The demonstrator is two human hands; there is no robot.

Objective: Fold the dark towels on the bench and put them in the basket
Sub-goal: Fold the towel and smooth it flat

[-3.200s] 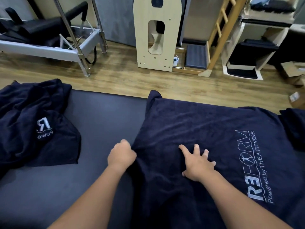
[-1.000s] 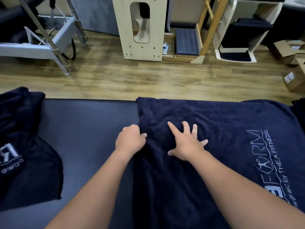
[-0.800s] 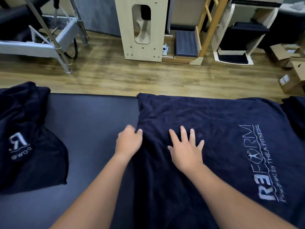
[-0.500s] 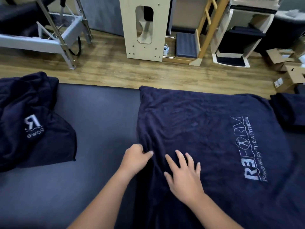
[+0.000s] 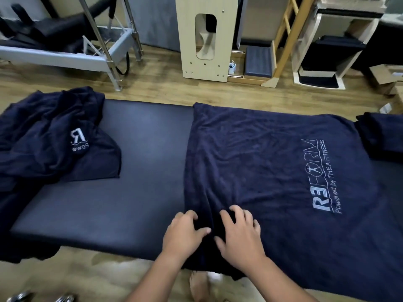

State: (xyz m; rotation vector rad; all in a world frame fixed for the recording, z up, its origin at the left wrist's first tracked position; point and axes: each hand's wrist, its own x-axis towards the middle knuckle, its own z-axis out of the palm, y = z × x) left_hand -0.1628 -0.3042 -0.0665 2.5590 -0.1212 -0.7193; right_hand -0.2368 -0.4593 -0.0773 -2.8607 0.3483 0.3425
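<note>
From the head view, our left hand (image 5: 185, 233) and right hand (image 5: 239, 234) both curl into the spread towel (image 5: 261, 162) at its near left corner; it stretches rightward along the desk (image 5: 130, 171).

Looked like a pilates or fitness studio: metal-framed reformer (image 5: 72, 55) on wood floor (image 5: 157, 83), wooden ladder barrel (image 5: 285, 40), padded tabletop (image 5: 135, 171), towel (image 5: 272, 171) printed "THEA FITNESS".
</note>
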